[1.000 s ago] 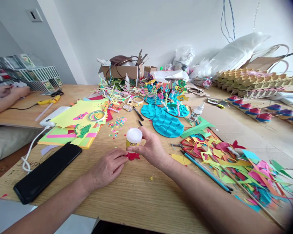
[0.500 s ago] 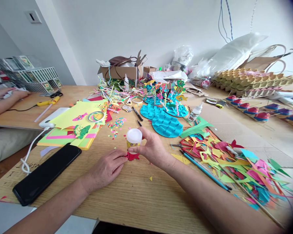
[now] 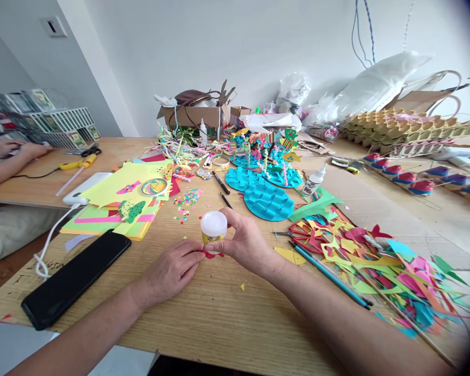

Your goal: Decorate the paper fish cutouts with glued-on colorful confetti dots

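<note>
Red paper piece (image 3: 210, 255) low on the bare wood of the table (image 3: 219, 318), partly covered from sight by the small white-topped tub (image 3: 213, 224). Left hand (image 3: 174, 267) just beside, fingers pressed together, tips at the left edge of the paper; pinching it or only pressing it down, not possible to tell from this angle. Right hand (image 3: 247, 241) closed around the tub, thumb on the near side. Possible trouble, in my judgement: sliding or turning of the paper, because of a hold at one edge only; creasing, because of too strong a push from the tub; contact at the wrong spot, because of the tub blocking the sight of the paper; bumping of left fingertips, because of so little room. Also possible, with a careless sweep: scattering of the loose paper dots (image 3: 190, 197).
</note>
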Action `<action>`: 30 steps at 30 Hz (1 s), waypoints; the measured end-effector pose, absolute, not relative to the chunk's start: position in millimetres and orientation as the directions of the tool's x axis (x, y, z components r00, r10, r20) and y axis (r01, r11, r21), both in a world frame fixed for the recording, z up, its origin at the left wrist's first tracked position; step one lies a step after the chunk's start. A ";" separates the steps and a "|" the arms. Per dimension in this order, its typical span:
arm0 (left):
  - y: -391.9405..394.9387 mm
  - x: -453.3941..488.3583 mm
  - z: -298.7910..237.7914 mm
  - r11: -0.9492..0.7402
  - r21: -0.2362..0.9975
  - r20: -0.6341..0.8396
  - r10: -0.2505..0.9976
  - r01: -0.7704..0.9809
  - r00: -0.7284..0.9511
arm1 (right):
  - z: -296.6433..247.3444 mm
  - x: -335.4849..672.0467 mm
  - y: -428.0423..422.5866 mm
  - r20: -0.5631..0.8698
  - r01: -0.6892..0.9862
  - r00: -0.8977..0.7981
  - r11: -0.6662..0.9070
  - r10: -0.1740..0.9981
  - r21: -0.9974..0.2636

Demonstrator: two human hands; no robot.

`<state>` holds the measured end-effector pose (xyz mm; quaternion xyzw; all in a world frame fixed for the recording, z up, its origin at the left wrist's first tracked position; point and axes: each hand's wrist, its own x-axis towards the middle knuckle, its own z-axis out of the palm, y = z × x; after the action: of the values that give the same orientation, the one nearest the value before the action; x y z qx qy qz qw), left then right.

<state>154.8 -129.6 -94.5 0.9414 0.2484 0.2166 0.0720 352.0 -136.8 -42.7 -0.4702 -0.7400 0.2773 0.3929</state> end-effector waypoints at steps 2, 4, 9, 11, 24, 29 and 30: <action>-129.6 155.0 -93.9 -0.863 0.246 0.361 0.504 0.441 0.785 | -42.1 351.1 -136.8 0.306 0.474 -0.258 0.396 0.916 -0.786; -129.8 154.8 -93.6 -0.866 0.243 0.361 0.499 0.437 0.788 | -42.1 351.3 -136.2 0.304 0.473 -0.254 0.392 0.918 -0.789; -129.7 153.8 -94.5 -0.870 0.233 0.368 0.492 0.434 0.789 | -42.7 353.5 -134.6 0.333 0.477 -0.246 0.413 0.910 -0.776; -129.2 153.6 -95.4 -0.871 0.228 0.369 0.491 0.436 0.789 | -42.2 353.9 -134.5 0.330 0.472 -0.249 0.411 0.911 -0.779; -129.8 152.7 -96.0 -0.871 0.218 0.367 0.492 0.441 0.790 | -43.6 354.6 -133.6 0.343 0.456 -0.227 0.410 0.912 -0.790; -129.4 153.4 -96.6 -0.872 0.209 0.367 0.489 0.442 0.791 | -43.6 354.9 -133.5 0.354 0.437 -0.222 0.417 0.909 -0.797; -129.3 153.6 -96.5 -0.872 0.207 0.368 0.489 0.443 0.791 | -43.5 354.9 -133.5 0.356 0.439 -0.219 0.417 0.909 -0.796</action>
<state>153.6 -129.3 -96.5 0.9446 0.2468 0.2090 0.0552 354.9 -133.5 -43.5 -0.4622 -0.7291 0.2788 0.4207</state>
